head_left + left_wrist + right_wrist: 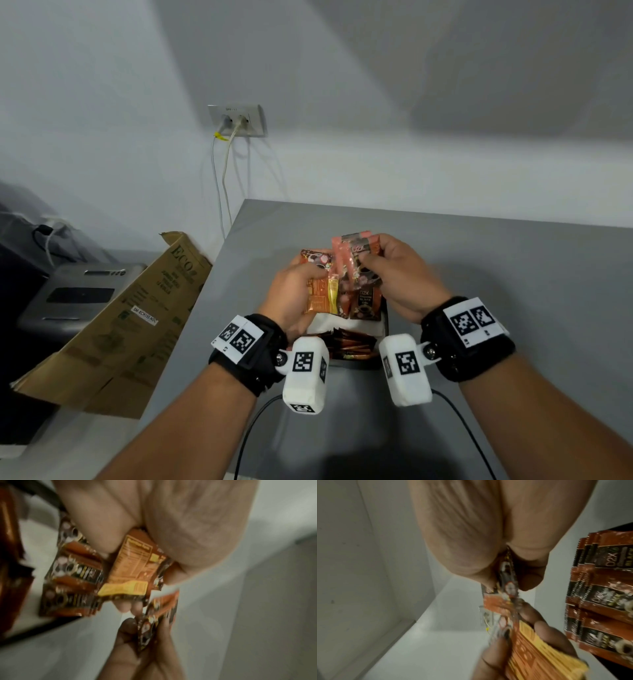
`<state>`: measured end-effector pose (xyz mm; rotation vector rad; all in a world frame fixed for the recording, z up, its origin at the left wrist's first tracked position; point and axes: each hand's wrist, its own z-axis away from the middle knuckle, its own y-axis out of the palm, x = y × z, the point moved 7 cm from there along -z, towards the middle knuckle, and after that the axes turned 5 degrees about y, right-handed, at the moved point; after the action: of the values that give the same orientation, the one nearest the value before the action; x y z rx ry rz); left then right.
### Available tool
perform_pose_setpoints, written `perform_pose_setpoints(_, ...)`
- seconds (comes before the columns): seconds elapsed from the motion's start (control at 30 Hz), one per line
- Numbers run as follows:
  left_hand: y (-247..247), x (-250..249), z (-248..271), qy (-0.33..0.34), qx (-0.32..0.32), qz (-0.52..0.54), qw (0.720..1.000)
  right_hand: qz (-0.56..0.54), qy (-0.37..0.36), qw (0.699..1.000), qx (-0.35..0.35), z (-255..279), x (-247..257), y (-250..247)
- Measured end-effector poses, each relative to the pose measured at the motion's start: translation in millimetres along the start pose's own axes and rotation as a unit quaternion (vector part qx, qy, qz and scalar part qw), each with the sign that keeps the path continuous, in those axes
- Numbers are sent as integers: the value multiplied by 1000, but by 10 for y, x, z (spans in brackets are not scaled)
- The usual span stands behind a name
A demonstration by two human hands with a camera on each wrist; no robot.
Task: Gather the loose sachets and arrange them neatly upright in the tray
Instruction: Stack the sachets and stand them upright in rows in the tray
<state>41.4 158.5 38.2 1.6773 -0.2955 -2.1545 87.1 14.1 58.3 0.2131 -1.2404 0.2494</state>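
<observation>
Both wrist cams sit closest to the lens, white blocks strapped under my forearms; right past them is the tray (385,322), black-rimmed with a white lining, on the grey table (513,267) just in front of me.

So the sachets: my left hand (294,291) has its fingers curled round a bunch of orange sachets (320,291) with the yellow-printed backs facing me; my right hand (400,274) pinches a second bunch (356,270) between thumb and fingers, the pink and dark ones; the two bunches meet and both are up off the table, right over the far end of the tray. A row of sachets already in the tray (346,342) shows at the near end.

Step-wise I'd say I'm squaring up a gathered handful before it goes in; next move probably needs the edges tapped level and the lot turned on end, then lowered beside the row without knocking it over; these packets look slippery and floppy, so a loose grip could fan them out.

View differences: the right wrist cam shows the printed fronts of the tray's sachets, overlapping like shingles, which the head cam barely catches; the left wrist cam shows the label panel under my thumb and the right fingers (128,630) on their packet; only the head cam shows the cardboard box (130,325) off to the left and the wall socket (238,120).
</observation>
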Motion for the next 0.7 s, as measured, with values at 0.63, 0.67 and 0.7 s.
perform_pose_setpoints(0.63, -51, -21, -1, 44, 24, -90, 995, -98, 21, 995, -12, 13, -24, -4)
perform_pose_setpoints(0.67, -87, -61, -20, 58, -3, -90, 994, -67, 29, 997, 13, 26, -83, 47)
perform_pose_setpoints(0.7, -127, -108, -36, 70, -26, -97, 992, -30, 30, 999, 29, 39, -125, 72)
